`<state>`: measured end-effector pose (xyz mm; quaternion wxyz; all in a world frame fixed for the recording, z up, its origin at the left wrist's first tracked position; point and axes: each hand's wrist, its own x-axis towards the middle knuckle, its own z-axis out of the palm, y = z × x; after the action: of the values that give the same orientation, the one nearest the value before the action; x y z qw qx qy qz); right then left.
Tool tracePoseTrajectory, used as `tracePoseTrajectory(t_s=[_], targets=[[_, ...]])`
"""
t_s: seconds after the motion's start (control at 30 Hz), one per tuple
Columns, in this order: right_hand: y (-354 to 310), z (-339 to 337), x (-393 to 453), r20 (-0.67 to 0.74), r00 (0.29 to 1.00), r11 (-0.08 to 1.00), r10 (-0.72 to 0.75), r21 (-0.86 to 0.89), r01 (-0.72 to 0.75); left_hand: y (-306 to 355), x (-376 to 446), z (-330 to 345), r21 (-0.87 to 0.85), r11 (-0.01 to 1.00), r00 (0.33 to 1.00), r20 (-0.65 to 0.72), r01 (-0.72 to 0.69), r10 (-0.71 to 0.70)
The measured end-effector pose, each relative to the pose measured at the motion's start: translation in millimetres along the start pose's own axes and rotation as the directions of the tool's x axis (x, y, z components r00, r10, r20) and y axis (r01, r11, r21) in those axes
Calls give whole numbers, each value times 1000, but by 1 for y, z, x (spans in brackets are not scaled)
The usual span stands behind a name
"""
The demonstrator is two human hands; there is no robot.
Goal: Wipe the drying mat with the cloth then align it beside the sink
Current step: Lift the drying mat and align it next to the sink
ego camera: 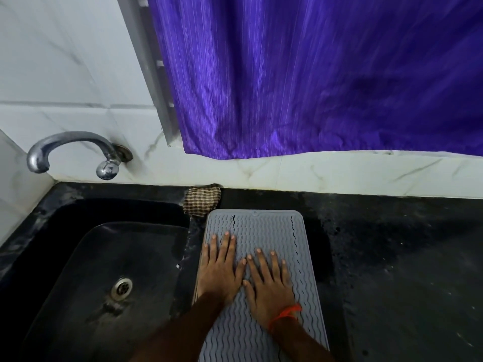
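Note:
A grey drying mat with wavy ridges lies lengthwise on the black counter, its left edge along the right rim of the black sink. Both my hands lie flat on the mat with fingers straight and spread. My left hand presses near the mat's left edge. My right hand rests beside it at the mat's middle, an orange thread round its wrist. A brown checked cloth sits bunched at the back of the counter, just beyond the mat's far left corner, touched by neither hand.
A chrome tap juts from the tiled wall over the sink's back left. A purple curtain hangs above the counter's back edge. Black counter stretches to the right of the mat. The sink drain is visible.

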<state>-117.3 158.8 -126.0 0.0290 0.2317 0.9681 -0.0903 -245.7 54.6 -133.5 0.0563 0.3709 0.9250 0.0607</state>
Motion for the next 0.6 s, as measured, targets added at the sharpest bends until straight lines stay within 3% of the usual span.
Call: tracePoseTrajectory(t_s=[0.37, 0.47, 0.6], targets=[[-1, 1, -5, 92, 996, 1000, -15, 18, 13, -2, -7, 2, -19, 1000, 999, 31, -6, 7], [9, -1, -6, 49, 998, 995, -49, 86, 45, -2, -2, -5, -62, 998, 999, 38, -3, 6], [30, -9, -23, -66, 996, 990, 66, 131, -57, 6, 19, -21, -168, 981, 994, 54, 101, -93]])
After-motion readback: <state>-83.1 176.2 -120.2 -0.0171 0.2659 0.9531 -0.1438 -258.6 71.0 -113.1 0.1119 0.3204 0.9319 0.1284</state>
